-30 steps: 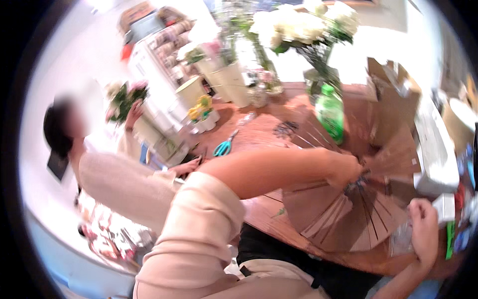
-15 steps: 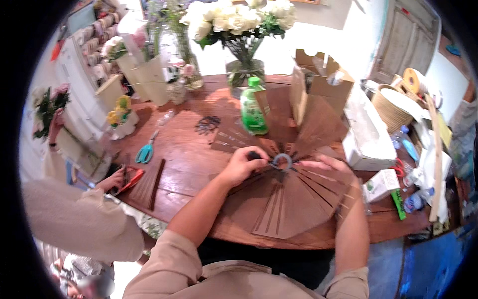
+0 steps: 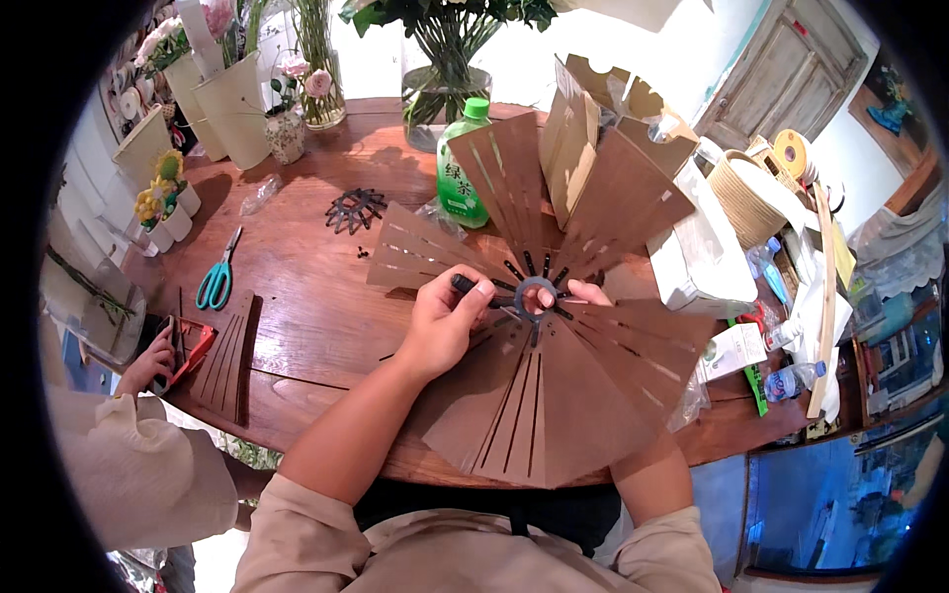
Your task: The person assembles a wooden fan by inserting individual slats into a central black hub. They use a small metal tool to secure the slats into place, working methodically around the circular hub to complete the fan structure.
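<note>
Broad brown slotted blades fan out around a grey ring hub, joined to it by short black arms with small holes. My left hand is closed around a black-handled screwdriver on the hub's left side; its tip is hard to make out. From beneath the right-hand blades, my right hand grips the hub, with a fingertip showing through the ring. Most of that hand and its wrist are hidden by the blades. A separate black spoked ring and tiny black pieces lie to the left.
Teal scissors and stacked brown blades lie left, near a co-worker's hand by a red-edged object. Behind the blades stand a green bottle, a cardboard box and a glass vase. A white box and clutter sit right.
The blade assembly has tilted and turned, its far blades now standing up more. My right hand has moved from the right-hand blades in under the hub. The left stays at the hub's left.
</note>
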